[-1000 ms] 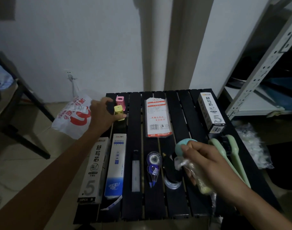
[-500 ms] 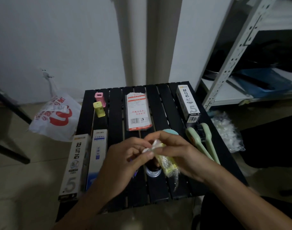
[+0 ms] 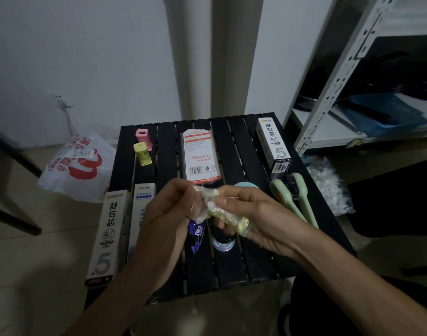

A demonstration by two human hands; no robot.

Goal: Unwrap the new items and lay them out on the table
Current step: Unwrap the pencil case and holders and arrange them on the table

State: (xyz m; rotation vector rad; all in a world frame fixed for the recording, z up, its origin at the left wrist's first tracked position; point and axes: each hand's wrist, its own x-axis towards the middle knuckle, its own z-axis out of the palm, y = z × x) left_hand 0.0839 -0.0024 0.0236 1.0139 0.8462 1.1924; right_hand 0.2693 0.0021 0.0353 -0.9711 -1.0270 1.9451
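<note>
Left hand (image 3: 166, 214), a second ago reaching far forward, now pinches the clear wrapper (image 3: 202, 197) between the hands. Right hand (image 3: 251, 214) grips the yellow item (image 3: 228, 218), still wrapped, above the table (image 3: 232, 263). Unwrapping judged just begun.

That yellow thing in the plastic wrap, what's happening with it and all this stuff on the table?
A person is unwrapping it over a black slatted table. The right hand holds the yellow item while the left hand pinches the clear wrap at its end. The wrap is not off yet. A white box, a red-and-white packet and a correction tape lie on the table.
</note>
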